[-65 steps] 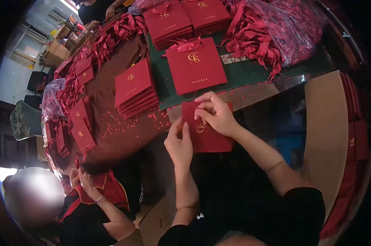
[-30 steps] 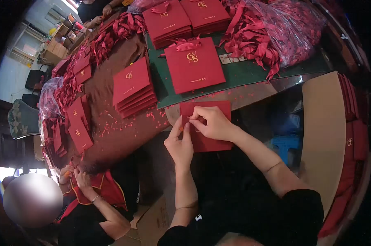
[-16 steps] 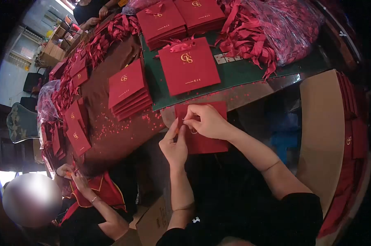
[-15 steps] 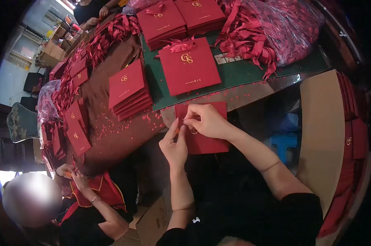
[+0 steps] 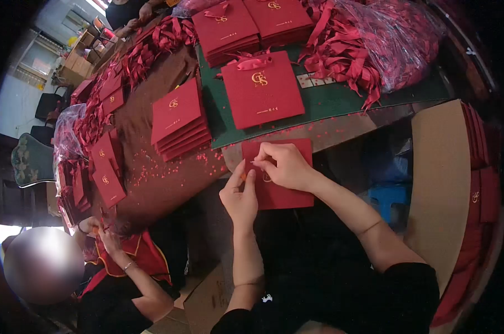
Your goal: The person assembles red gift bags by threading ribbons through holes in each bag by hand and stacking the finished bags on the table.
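Red paper bag (image 5: 288, 193) beneath the two hands, at the near edge of the worktop (image 5: 341, 102); its underside and support cannot be seen. The right hand (image 5: 285, 167) covers much of its face, leaving only part of the gold emblem (image 5: 266, 177) visible. Right thumb and forefinger pinch a pale sliver (image 5: 253, 162), too small to identify. The left hand (image 5: 239, 195) lies at the bag's left edge, thumb on the near side; whether it grips that edge cannot be told. An orange object (image 5: 243, 176) shows between its thumb and fingers, mostly hidden. Beyond the hands stands a ribboned bag (image 5: 263, 97); farther off, stacked bags (image 5: 227, 30) are cut by the upper border. Right of the hands, a blue stool (image 5: 388, 197) is partly lost in shadow. Compared with the earliest frame, the right hand's fingers, then loosely raised over the bag, have closed and moved toward the left hand; the ribboned bag keeps its place.
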A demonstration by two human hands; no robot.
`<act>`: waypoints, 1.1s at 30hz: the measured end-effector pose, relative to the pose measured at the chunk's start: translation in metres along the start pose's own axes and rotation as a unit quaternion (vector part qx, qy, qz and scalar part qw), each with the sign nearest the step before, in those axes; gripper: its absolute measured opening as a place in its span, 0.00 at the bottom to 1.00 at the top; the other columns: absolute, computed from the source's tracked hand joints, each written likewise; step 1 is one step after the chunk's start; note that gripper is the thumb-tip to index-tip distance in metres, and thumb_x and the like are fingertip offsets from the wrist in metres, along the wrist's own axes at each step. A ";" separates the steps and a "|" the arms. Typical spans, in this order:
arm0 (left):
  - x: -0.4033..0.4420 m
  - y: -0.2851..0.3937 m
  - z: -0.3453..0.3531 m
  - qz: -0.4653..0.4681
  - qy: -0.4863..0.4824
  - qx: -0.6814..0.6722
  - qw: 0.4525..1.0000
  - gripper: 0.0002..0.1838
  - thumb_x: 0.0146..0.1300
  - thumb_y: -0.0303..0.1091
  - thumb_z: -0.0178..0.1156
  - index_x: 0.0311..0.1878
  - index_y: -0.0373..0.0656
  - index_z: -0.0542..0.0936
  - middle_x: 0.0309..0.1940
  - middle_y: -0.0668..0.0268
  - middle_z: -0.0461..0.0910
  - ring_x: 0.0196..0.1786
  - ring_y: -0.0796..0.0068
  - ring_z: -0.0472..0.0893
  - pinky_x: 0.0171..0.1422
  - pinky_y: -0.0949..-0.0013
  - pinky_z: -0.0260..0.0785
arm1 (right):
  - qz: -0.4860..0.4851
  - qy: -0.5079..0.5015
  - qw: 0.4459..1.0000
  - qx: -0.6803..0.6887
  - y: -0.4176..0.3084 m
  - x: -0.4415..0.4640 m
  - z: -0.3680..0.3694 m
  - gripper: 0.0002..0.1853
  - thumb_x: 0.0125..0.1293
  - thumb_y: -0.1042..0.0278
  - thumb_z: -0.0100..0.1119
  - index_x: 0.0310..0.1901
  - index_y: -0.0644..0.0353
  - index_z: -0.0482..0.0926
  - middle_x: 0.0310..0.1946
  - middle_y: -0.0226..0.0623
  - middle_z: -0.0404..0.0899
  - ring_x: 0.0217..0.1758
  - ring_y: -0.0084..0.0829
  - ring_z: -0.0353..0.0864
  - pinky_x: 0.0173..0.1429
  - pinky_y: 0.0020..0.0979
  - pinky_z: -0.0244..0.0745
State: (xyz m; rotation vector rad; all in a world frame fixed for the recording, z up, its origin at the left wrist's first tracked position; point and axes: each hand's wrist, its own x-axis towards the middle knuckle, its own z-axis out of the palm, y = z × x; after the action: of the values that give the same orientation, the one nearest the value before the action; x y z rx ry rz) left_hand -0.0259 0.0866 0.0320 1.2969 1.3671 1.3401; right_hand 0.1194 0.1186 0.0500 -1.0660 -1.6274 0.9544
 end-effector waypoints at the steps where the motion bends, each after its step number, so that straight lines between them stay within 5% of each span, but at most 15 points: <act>1: 0.000 0.001 0.001 0.002 0.004 0.007 1.000 0.16 0.62 0.20 0.61 0.54 0.29 0.78 0.41 0.64 0.82 0.41 0.83 0.78 0.49 0.79 0.71 | -0.026 0.009 0.999 -0.022 0.001 -0.002 0.002 0.05 0.58 0.76 0.59 0.31 0.65 0.72 0.27 0.45 0.80 0.33 0.44 0.83 0.34 0.39 0.74; 7: -0.001 -0.004 0.000 0.029 0.008 0.069 0.997 0.16 0.63 0.19 0.61 0.55 0.29 0.78 0.43 0.63 0.82 0.43 0.81 0.79 0.51 0.79 0.70 | -0.068 0.062 0.991 -0.094 -0.005 -0.009 0.014 0.06 0.59 0.77 0.57 0.30 0.64 0.69 0.27 0.46 0.79 0.33 0.47 0.81 0.33 0.41 0.75; 12: -0.002 -0.007 -0.001 0.020 0.007 0.037 0.999 0.16 0.63 0.19 0.60 0.54 0.28 0.77 0.45 0.60 0.83 0.45 0.80 0.79 0.52 0.78 0.71 | -0.021 0.120 0.989 -0.084 -0.010 -0.013 0.021 0.06 0.60 0.78 0.60 0.31 0.66 0.72 0.26 0.44 0.80 0.29 0.38 0.83 0.31 0.33 0.74; 15: -0.003 -0.003 0.000 0.000 0.013 -0.026 1.000 0.16 0.62 0.19 0.61 0.54 0.28 0.77 0.44 0.60 0.83 0.45 0.80 0.80 0.52 0.77 0.71 | 0.018 0.050 0.999 0.008 -0.017 -0.012 0.008 0.06 0.62 0.75 0.58 0.33 0.65 0.71 0.26 0.44 0.79 0.32 0.40 0.83 0.33 0.35 0.74; 18: -0.006 0.006 0.001 -0.013 0.025 -0.084 0.996 0.16 0.62 0.19 0.61 0.54 0.28 0.77 0.43 0.60 0.83 0.44 0.79 0.80 0.52 0.76 0.72 | 0.064 0.043 0.990 0.121 -0.036 -0.015 -0.013 0.04 0.67 0.75 0.57 0.37 0.65 0.74 0.29 0.36 0.78 0.32 0.24 0.80 0.37 0.26 0.74; 21: -0.007 0.003 0.000 -0.041 0.035 -0.121 0.991 0.16 0.62 0.20 0.61 0.54 0.28 0.77 0.41 0.64 0.82 0.44 0.82 0.79 0.51 0.80 0.70 | -0.014 -0.021 0.927 0.373 -0.079 -0.025 -0.035 0.08 0.70 0.74 0.53 0.48 0.65 0.76 0.36 0.33 0.77 0.37 0.21 0.76 0.43 0.22 0.72; 24: -0.004 -0.001 0.002 -0.009 0.024 -0.138 0.990 0.16 0.63 0.20 0.60 0.54 0.28 0.77 0.43 0.60 0.82 0.44 0.79 0.80 0.53 0.77 0.71 | -0.164 -0.169 0.888 0.394 -0.111 -0.033 -0.049 0.16 0.72 0.68 0.49 0.57 0.68 0.74 0.32 0.36 0.76 0.35 0.24 0.74 0.43 0.27 0.69; 33: -0.005 0.004 0.005 -0.022 0.043 -0.108 0.993 0.15 0.64 0.21 0.60 0.53 0.28 0.76 0.43 0.60 0.83 0.44 0.79 0.80 0.53 0.77 0.71 | -0.320 -0.216 0.794 0.469 -0.132 -0.030 -0.036 0.16 0.73 0.62 0.47 0.51 0.64 0.77 0.28 0.35 0.74 0.31 0.26 0.71 0.41 0.29 0.67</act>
State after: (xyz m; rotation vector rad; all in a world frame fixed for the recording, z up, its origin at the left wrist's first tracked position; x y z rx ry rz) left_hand -0.0197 0.0824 0.0353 1.0702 1.2612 1.4842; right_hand 0.1315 0.0523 0.1728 0.4026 -1.3813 1.3322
